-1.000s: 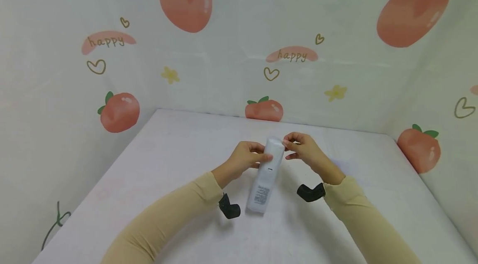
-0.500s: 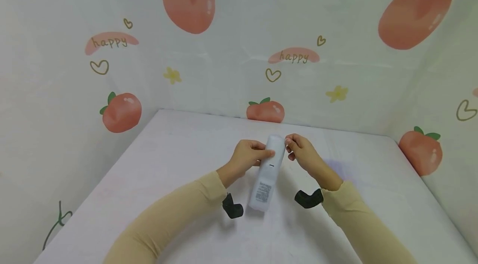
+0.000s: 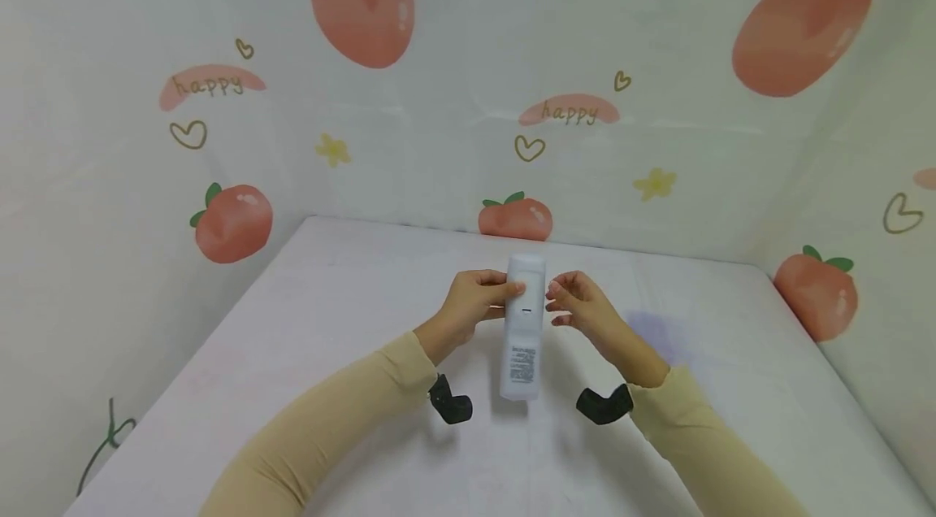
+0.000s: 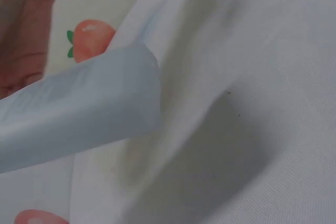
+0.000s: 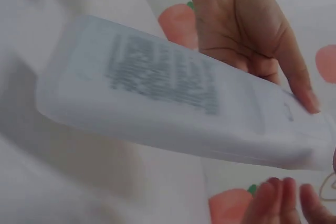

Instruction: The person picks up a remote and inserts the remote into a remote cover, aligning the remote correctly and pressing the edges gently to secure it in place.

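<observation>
A long white remote control stands lengthwise above the table, its back facing the head camera. Grey printed text and a small dark slot show on that side. My left hand grips its upper left side, thumb across the back and fingers going behind. In the right wrist view that thumb presses close to the slot. My right hand is beside the upper right edge, fingers bent loosely and spread apart. The lower end of the remote control hangs free in the left wrist view.
The white tabletop runs back to a curtain printed with peaches, hearts and "happy". Black wrist mounts sit below both sleeves. A green cord hangs at the left, and a faint purple patch marks the cloth at right.
The remote control has swung from a slant to nearly straight and risen slightly with my left hand. My right fingers, earlier at its upper corner, have slid lower and spread.
</observation>
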`<state>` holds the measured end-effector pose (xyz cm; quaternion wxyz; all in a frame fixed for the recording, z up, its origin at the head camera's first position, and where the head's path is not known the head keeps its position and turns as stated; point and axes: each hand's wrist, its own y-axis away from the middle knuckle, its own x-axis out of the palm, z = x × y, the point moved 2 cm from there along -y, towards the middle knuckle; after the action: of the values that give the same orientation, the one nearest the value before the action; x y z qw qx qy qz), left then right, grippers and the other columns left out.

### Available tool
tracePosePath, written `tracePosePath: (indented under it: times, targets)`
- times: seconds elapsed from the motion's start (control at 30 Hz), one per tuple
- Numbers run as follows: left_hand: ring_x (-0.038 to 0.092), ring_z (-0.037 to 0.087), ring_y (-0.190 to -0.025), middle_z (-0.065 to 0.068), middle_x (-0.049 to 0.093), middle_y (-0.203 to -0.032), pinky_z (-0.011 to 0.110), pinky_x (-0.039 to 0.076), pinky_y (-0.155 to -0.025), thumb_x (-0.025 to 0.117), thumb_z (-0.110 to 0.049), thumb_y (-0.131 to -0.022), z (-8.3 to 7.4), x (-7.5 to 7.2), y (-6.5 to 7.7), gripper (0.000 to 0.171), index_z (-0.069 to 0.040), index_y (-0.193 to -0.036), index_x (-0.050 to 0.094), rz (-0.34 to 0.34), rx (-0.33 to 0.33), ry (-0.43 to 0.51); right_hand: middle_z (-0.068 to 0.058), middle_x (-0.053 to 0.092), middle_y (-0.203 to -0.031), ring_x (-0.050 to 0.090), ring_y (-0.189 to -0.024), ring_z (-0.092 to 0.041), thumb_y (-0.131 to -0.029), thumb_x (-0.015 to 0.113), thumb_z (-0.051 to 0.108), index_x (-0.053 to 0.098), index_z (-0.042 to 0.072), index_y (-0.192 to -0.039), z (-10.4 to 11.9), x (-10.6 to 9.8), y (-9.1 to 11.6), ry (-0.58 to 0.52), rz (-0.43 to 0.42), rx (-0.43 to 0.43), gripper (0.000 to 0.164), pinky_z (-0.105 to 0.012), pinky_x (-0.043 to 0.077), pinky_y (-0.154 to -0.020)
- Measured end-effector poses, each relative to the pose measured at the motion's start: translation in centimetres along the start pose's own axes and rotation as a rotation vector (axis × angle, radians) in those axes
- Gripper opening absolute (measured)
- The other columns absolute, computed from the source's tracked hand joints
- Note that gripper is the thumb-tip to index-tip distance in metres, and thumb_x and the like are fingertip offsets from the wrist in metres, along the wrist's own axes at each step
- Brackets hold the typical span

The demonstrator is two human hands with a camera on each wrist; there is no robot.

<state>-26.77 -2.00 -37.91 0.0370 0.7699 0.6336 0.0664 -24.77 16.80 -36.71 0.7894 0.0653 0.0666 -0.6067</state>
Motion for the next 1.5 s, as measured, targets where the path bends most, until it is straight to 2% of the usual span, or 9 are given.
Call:
tracePosePath:
  times: [0.1, 0.27, 0.53, 0.63, 0.8, 1.07, 1.23, 1.37, 1.5]
  targets:
    - [0.068, 0.019, -0.087, 0.015, 0.068, -0.108, 0.037, 0.057, -0.084, 0.075, -0.021, -0.086, -0.1, 0.0, 0.1, 0.04, 0.004, -0.114, 0.065, 0.009, 0.004, 0.008, -0.006, 0.053, -0.11, 0.06, -0.094, -0.011, -0.103, 0.048, 0.024, 0.034, -0.007, -0.129, -0.8, 0.3, 0.3, -0.059, 0.103, 0.074, 0.043, -0.029, 0.055, -0.083]
    - [0.068, 0.018, -0.085, 0.015, 0.068, -0.108, 0.036, 0.058, -0.083, 0.075, -0.021, -0.086, -0.3, 0.0, 0.1, 0.039, 0.005, -0.114, 0.065, 0.018, -0.011, 0.043, 0.001, 0.06, -0.105, 0.064, -0.093, -0.013, -0.1, 0.054, 0.019, 0.034, -0.001, -0.135, -1.2, 0.6, 0.7, -0.141, 0.18, 0.07, 0.045, -0.037, 0.055, -0.083]
    - [0.066, 0.017, -0.093, 0.016, 0.065, -0.115, 0.037, 0.054, -0.091, 0.068, -0.014, -0.091, -0.4, 0.3, 0.5, 0.04, 0.005, -0.125, 0.057, 0.112, -0.008, 0.131, 0.007, 0.063, -0.093, 0.066, -0.082, -0.011, -0.098, 0.056, 0.013, 0.039, 0.005, -0.129, -1.0, 0.4, 0.6, -0.206, 0.11, 0.025, 0.037, -0.032, 0.056, -0.074]
    - [0.065, 0.018, -0.096, 0.016, 0.065, -0.117, 0.039, 0.054, -0.092, 0.067, -0.011, -0.092, -0.2, 0.3, 0.9, 0.04, 0.004, -0.127, 0.055, 0.156, -0.012, 0.103, 0.007, 0.064, -0.093, 0.065, -0.082, -0.011, -0.097, 0.058, 0.014, 0.038, 0.005, -0.13, -0.9, 0.1, 0.5, -0.208, 0.073, 0.015, 0.039, -0.031, 0.057, -0.074]
    - [0.067, 0.019, -0.094, 0.011, 0.067, -0.111, 0.038, 0.056, -0.087, 0.07, -0.014, -0.09, 0.6, 0.2, 1.6, 0.034, 0.002, -0.119, 0.06, 0.204, -0.04, -0.02, 0.008, 0.064, -0.094, 0.065, -0.084, -0.011, -0.098, 0.056, 0.012, 0.037, 0.002, -0.131, -0.5, -0.3, 0.5, -0.205, 0.029, 0.001, 0.04, -0.031, 0.057, -0.076]
    - [0.064, 0.015, -0.089, 0.005, 0.07, -0.105, 0.03, 0.056, -0.079, 0.076, -0.017, -0.084, 0.9, -0.1, 1.7, 0.031, -0.003, -0.11, 0.067, 0.117, 0.009, -0.13, 0.003, 0.059, -0.101, 0.062, -0.093, -0.011, -0.097, 0.058, 0.016, 0.034, 0.003, -0.138, 0.0, 0.1, 0.5, -0.156, 0.005, 0.024, 0.049, -0.029, 0.055, -0.083]
    - [0.064, 0.016, -0.094, 0.006, 0.07, -0.108, 0.034, 0.054, -0.085, 0.078, -0.014, -0.081, 0.6, -0.8, 1.3, 0.032, -0.005, -0.111, 0.069, 0.052, 0.05, -0.156, -0.001, 0.052, -0.107, 0.056, -0.096, -0.01, -0.103, 0.048, 0.02, 0.03, 0.004, -0.145, 0.2, 0.3, 0.8, -0.123, 0.016, 0.015, 0.048, -0.025, 0.052, -0.088]
    - [0.065, 0.018, -0.099, 0.006, 0.07, -0.11, 0.04, 0.049, -0.095, 0.078, -0.008, -0.08, 0.3, -1.3, 1.1, 0.031, -0.006, -0.11, 0.07, 0.012, 0.081, -0.145, 0.0, 0.056, -0.098, 0.058, -0.089, -0.01, -0.104, 0.042, 0.032, 0.034, 0.007, -0.139, 0.3, 0.4, 1.2, -0.274, 0.033, 0.071, 0.044, -0.026, 0.054, -0.086]
    - [0.063, 0.023, -0.105, 0.009, 0.069, -0.113, 0.039, 0.051, -0.095, 0.076, -0.001, -0.08, 0.2, -1.5, 0.9, 0.028, -0.004, -0.108, 0.071, -0.001, 0.125, -0.126, 0.001, 0.065, -0.097, 0.065, -0.089, -0.012, -0.102, 0.044, 0.042, 0.043, 0.012, -0.128, 0.6, 0.5, 1.3, -0.387, 0.07, 0.137, 0.04, -0.028, 0.056, -0.085]
